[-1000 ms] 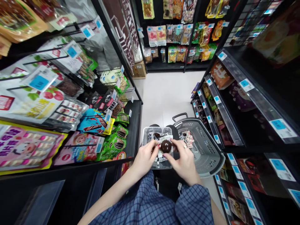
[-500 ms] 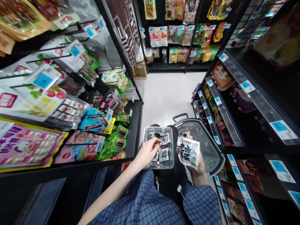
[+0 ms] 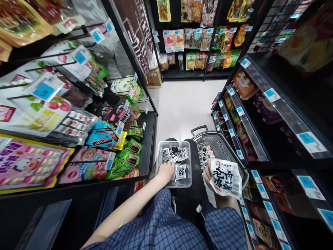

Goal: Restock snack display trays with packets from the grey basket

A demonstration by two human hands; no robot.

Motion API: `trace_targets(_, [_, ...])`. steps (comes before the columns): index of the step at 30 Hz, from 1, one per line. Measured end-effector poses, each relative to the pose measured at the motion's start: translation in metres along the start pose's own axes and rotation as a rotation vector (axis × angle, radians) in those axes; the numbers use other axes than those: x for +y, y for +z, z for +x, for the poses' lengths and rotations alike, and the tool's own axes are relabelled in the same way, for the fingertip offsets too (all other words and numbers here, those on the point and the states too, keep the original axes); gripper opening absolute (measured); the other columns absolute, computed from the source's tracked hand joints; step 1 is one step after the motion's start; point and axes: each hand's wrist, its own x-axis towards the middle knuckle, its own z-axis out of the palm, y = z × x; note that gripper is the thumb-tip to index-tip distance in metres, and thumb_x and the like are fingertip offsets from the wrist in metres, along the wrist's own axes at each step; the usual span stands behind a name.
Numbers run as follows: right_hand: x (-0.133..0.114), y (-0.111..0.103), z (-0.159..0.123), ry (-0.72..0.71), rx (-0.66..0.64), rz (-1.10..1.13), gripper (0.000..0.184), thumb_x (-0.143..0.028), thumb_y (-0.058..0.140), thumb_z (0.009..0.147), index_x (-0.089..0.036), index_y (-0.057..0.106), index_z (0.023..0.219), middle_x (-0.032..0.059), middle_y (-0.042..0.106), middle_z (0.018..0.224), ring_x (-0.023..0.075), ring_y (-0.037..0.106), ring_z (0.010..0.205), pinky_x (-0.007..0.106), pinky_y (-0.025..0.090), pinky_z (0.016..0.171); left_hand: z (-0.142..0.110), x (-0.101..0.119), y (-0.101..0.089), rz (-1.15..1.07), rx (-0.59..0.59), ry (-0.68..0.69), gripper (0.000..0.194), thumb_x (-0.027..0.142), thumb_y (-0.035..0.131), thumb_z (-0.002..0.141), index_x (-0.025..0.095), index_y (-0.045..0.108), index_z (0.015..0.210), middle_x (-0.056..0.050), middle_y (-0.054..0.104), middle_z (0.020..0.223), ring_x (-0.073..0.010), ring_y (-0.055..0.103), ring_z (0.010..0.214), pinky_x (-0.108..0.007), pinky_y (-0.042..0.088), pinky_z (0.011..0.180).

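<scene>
A clear plastic box (image 3: 189, 172) rests on my black-clad lap. Several small white packets with black characters (image 3: 181, 171) lie inside it, along with a dark round piece (image 3: 174, 149). My left hand (image 3: 166, 172) reaches into the box's left side, its fingers curled down; what they grip, if anything, is hidden beneath them. To the right of the box, my right hand (image 3: 207, 177) grasps a larger white snack packet (image 3: 225, 178) printed with bold black characters, and the packet covers most of that hand.
A grey shopping basket (image 3: 221, 143) with several small packets inside stands on the floor at my right. Hanging snack bags (image 3: 104, 135) line the shelf at left. Black shelving with price tags (image 3: 309, 139) rises on the right. Pale floor (image 3: 182, 104) runs ahead to a back rack.
My left hand has shifted left and lower within the box, uncovering the packets and dark piece near its far side. My right hand has moved right with the white packet, which is turned differently.
</scene>
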Motion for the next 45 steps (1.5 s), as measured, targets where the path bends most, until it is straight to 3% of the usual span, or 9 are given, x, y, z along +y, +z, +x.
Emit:
trace_targets(5, [-0.011, -0.017, 0.013, -0.031, 0.057, 0.238, 0.051, -0.062, 0.053, 0.07, -0.031, 0.06, 0.111, 0.0081, 0.067, 0.101, 0.0276, 0.064, 0.088, 0.047, 0.051, 0.076, -0.002, -0.002, -0.002, -0.005, -0.061, 0.039, 0.033, 0.001, 0.034, 0.081, 0.003, 0.057, 0.105, -0.025, 0.06, 0.097, -0.028, 0.062, 0.093, -0.04, 0.049, 0.076])
trace_targets(8, [-0.009, -0.031, 0.036, -0.101, 0.162, -0.006, 0.051, -0.042, 0.072, 0.061, -0.022, 0.061, 0.107, 0.0085, 0.065, 0.102, 0.0238, 0.062, 0.088, 0.042, 0.049, 0.083, -0.004, -0.003, -0.002, -0.022, -0.088, 0.08, 0.03, 0.003, 0.039, 0.08, 0.005, 0.06, 0.101, -0.022, 0.064, 0.096, -0.0288, 0.063, 0.093, -0.04, 0.05, 0.076])
trace_targets(13, [0.033, -0.055, 0.075, -0.065, 0.32, -0.655, 0.052, -0.042, 0.066, 0.064, -0.015, 0.062, 0.108, 0.0109, 0.064, 0.1, 0.0192, 0.061, 0.072, 0.039, 0.048, 0.079, -0.009, -0.001, -0.007, -0.063, -0.077, 0.088, 0.026, 0.004, 0.041, 0.079, 0.005, 0.061, 0.095, -0.022, 0.066, 0.092, -0.0278, 0.065, 0.089, -0.038, 0.052, 0.074])
trace_targets(18, [0.068, -0.063, 0.098, 0.094, 0.28, -0.76, 0.041, -0.035, 0.057, 0.066, -0.011, 0.067, 0.098, 0.0152, 0.067, 0.096, 0.0237, 0.063, 0.077, 0.042, 0.045, 0.081, -0.024, -0.005, -0.034, -0.124, 0.054, 0.06, 0.025, 0.006, 0.036, 0.083, 0.006, 0.058, 0.094, -0.019, 0.065, 0.091, -0.0262, 0.066, 0.085, -0.037, 0.051, 0.074])
trace_targets(23, [0.044, -0.04, 0.091, 0.036, 0.118, -0.669, 0.032, -0.036, 0.053, 0.073, -0.012, 0.067, 0.09, 0.0103, 0.069, 0.088, 0.0212, 0.062, 0.076, 0.037, 0.048, 0.076, -0.048, -0.016, -0.063, -0.375, 0.309, 0.028, 0.028, 0.025, 0.027, 0.094, 0.016, 0.052, 0.085, -0.007, 0.064, 0.085, -0.0195, 0.062, 0.077, -0.03, 0.046, 0.069])
trace_targets(30, [-0.052, 0.049, 0.02, -0.317, -0.176, -0.573, 0.021, -0.029, 0.058, 0.081, -0.02, 0.061, 0.101, 0.0032, 0.062, 0.081, 0.0148, 0.057, 0.067, 0.028, 0.047, 0.063, -0.065, -0.001, -0.073, -0.637, 0.662, 0.032, 0.028, 0.024, 0.028, 0.093, 0.018, 0.043, 0.07, 0.0, 0.049, 0.066, -0.012, 0.048, 0.059, -0.024, 0.036, 0.058])
trace_targets(36, [-0.061, 0.071, 0.014, -0.41, -0.177, -0.691, 0.034, -0.029, 0.063, 0.078, -0.02, 0.055, 0.11, 0.0054, 0.057, 0.09, 0.0152, 0.053, 0.068, 0.029, 0.048, 0.066, -0.069, 0.009, -0.073, -0.542, 0.874, 0.208, 0.026, 0.02, 0.028, 0.092, 0.017, 0.047, 0.074, -0.002, 0.049, 0.067, -0.0122, 0.047, 0.059, -0.024, 0.036, 0.056])
trace_targets(42, [-0.051, 0.059, 0.023, -0.309, -0.277, -0.324, 0.032, -0.032, 0.068, 0.073, -0.021, 0.059, 0.102, 0.0043, 0.057, 0.091, 0.0173, 0.057, 0.081, 0.028, 0.048, 0.071, -0.077, 0.005, -0.072, -0.895, 0.782, 0.424, 0.03, 0.03, 0.029, 0.094, 0.016, 0.05, 0.081, -0.004, 0.052, 0.074, -0.0141, 0.05, 0.068, -0.025, 0.041, 0.063])
trace_targets(45, [-0.048, 0.054, 0.022, -0.156, -0.341, 0.038, 0.044, -0.047, 0.072, 0.063, -0.021, 0.062, 0.097, 0.0043, 0.059, 0.09, 0.0178, 0.058, 0.077, 0.028, 0.049, 0.066, -0.072, -0.002, -0.074, -1.137, 0.668, 0.347, 0.034, 0.034, 0.024, 0.095, 0.016, 0.051, 0.086, -0.004, 0.055, 0.078, -0.0146, 0.053, 0.073, -0.027, 0.043, 0.068])
